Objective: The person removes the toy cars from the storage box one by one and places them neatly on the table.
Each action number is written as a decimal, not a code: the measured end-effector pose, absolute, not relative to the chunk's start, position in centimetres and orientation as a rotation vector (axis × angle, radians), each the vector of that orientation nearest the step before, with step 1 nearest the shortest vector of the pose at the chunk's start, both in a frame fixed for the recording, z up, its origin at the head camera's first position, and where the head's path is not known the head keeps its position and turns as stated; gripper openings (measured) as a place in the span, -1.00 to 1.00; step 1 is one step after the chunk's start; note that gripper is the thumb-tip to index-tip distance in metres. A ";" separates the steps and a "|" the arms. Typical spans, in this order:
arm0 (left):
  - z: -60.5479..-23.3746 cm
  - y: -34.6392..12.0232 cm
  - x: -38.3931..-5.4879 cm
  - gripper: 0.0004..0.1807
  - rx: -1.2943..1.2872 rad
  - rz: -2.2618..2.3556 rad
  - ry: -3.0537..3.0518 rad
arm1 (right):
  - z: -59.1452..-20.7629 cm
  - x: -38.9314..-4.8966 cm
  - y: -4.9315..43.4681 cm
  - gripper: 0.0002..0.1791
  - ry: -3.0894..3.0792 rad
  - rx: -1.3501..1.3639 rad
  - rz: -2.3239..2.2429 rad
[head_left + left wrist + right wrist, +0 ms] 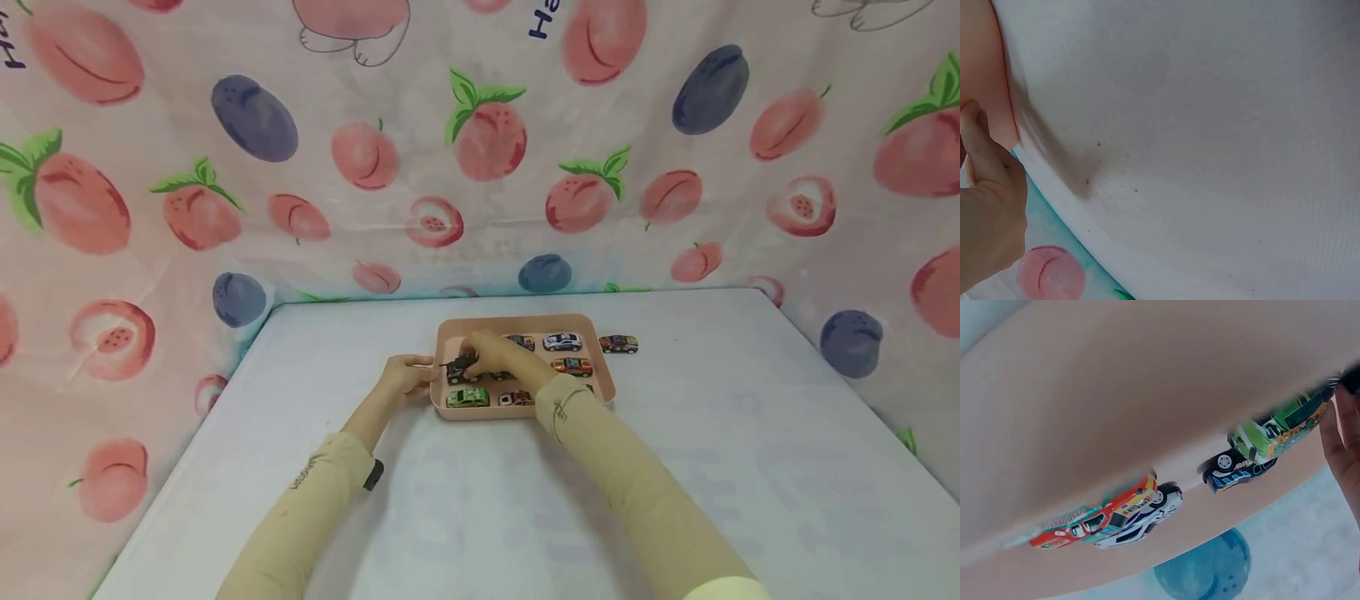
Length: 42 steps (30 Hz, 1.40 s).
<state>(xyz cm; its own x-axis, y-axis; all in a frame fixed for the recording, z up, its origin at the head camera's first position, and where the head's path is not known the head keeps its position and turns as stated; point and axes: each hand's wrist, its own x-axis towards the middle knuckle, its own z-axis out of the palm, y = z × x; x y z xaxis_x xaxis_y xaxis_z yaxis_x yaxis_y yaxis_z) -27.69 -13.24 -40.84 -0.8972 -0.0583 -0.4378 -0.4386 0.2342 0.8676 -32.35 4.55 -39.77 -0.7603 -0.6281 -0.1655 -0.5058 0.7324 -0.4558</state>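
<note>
My right hand (487, 354) reaches over the peach tray (525, 412) and pinches a small black toy (463, 363) with a thin rod sticking out leftwards. Its exact kind is hard to make out. Below it, near the tray's front left corner, sits a green toy car (468, 397). The left hand (408, 375) touches the tray's left wall from outside with its fingers. In the right wrist view the fingers (1335, 434) are at the right edge, beside the green car (1282, 428), and the black toy is mostly cut off.
Several toy cars stand in rows in the tray, among them a white one (562, 342) and an orange-red one (572, 367); the right arm hides some. Another toy car (618, 344) lies outside, right of the tray, on the white table (465, 500). A fruit-print cloth (480, 233) hangs behind.
</note>
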 end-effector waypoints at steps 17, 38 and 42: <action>-41.1 -13.3 -27.5 -0.55 -0.448 1.716 2.189 | -39.0 -31.8 5.6 -0.69 2.647 -0.874 -0.664; -40.7 -13.0 -27.7 -0.55 -0.472 1.707 2.175 | -36.9 -30.4 8.1 -0.63 2.672 -0.945 -0.706; -40.7 -13.2 -27.7 -0.56 -0.475 1.716 2.174 | -37.0 -30.0 8.6 -0.63 2.697 -1.024 -0.664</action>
